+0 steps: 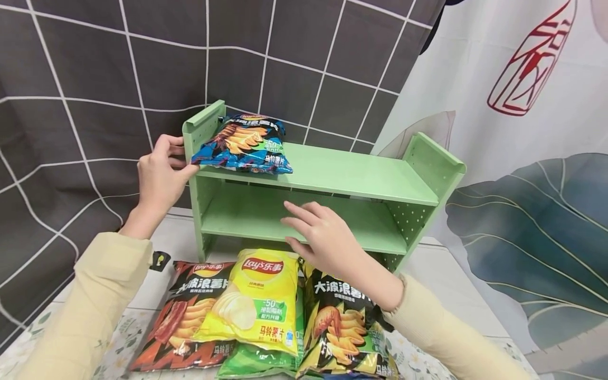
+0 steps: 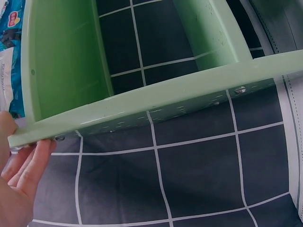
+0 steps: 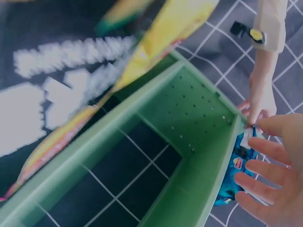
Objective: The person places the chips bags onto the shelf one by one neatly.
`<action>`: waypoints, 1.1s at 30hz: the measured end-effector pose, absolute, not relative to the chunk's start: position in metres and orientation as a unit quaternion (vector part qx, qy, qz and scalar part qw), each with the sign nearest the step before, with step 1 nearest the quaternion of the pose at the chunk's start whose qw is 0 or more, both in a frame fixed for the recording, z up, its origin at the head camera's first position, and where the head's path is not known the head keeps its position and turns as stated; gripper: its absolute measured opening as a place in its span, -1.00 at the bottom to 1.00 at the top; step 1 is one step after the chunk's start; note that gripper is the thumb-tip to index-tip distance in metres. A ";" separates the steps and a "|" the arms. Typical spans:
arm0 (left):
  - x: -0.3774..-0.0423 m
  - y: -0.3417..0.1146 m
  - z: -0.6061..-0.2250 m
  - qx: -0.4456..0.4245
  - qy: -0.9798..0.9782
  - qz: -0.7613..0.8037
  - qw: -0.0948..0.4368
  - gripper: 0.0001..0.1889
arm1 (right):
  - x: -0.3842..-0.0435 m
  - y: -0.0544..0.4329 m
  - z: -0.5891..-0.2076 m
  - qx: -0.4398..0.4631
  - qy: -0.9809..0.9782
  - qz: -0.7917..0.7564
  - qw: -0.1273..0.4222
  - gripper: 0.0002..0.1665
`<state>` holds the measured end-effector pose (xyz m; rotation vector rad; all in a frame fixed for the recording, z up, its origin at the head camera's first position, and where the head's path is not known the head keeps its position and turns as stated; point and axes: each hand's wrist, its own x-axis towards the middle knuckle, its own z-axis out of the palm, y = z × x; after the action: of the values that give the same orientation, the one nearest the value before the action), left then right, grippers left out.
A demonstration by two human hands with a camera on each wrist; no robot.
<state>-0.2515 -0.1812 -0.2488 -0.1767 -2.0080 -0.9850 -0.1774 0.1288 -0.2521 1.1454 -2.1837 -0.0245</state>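
Remotely, I see a floral surface (image 1: 119, 338), gridded cloth (image 1: 166, 60) behind.
Left hand (image 1: 162, 174) grips green shelf (image 1: 351, 171); right hand (image 1: 328, 237) hangs loose-fingered; yellow bag (image 1: 252, 295) reads "Lay's", "-50".

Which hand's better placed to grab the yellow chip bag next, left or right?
Probably the right hand: its fingers are loosely spread, hold nothing, and look nearer the yellow chip bag. The left hand grips the green shelf at its upper left end.
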 end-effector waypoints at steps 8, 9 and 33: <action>-0.252 -0.181 -0.248 -0.069 -0.808 -0.385 0.440 -0.55 | -0.155 0.145 -0.270 0.454 -0.829 -0.030 0.325 -0.66; -0.252 -0.181 -0.248 -0.069 -0.808 -0.386 0.440 -0.55 | -0.151 0.147 -0.273 0.457 -0.828 -0.033 0.325 -0.64; -0.252 -0.179 -0.250 -0.062 -0.805 -0.392 0.442 -0.56 | -0.087 0.211 -0.324 0.445 -0.849 -0.006 0.285 -0.69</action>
<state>-0.2518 -0.1785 -0.2500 -0.1540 -1.9970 -0.9729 -0.0870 0.2107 -0.3236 1.1912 -2.2697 -0.0158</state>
